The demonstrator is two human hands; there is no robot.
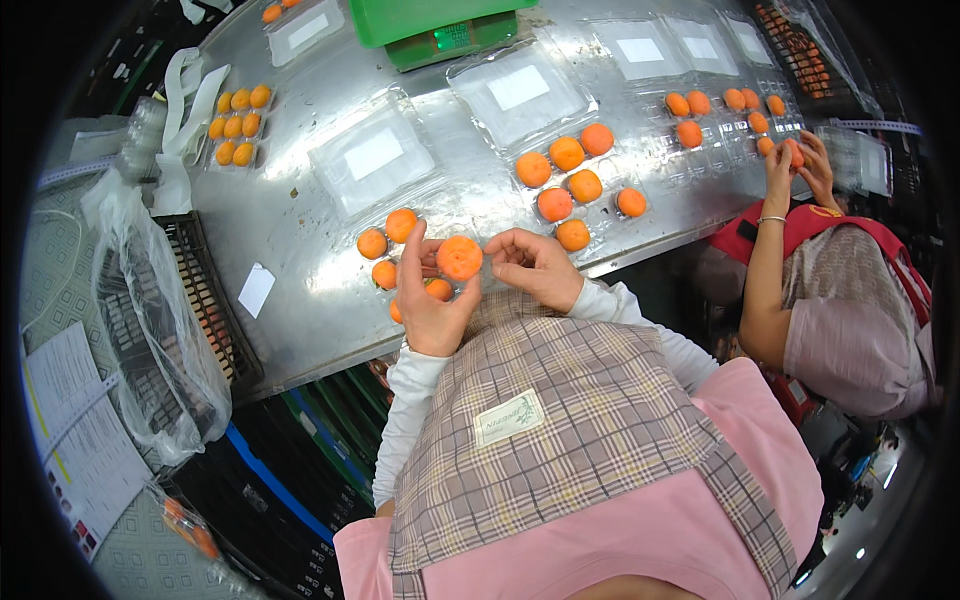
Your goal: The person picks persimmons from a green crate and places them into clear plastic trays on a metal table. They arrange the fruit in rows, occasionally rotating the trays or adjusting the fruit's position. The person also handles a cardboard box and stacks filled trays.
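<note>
An orange persimmon-like fruit [459,258] is held up between the thumb and fingers of my left hand [436,300]. Just right of it is my right hand [536,268], its fingers curled and thumb near the index finger; whether anything small is pinched there I cannot tell. Beneath and left of my left hand, several similar fruits [372,244] sit in a clear plastic tray, partly hidden by the hand. A second clear tray to the right holds several fruits [566,153]. Flat clear lids bearing white labels [373,154] lie behind both trays on the metal table [300,322].
A green scale [442,37] stands at the back. A filled tray [238,126] lies at the left, near a plastic-lined crate [214,300] and a loose white label [256,289]. At the right, a co-worker's hands [799,165] hold a fruit beside more trays.
</note>
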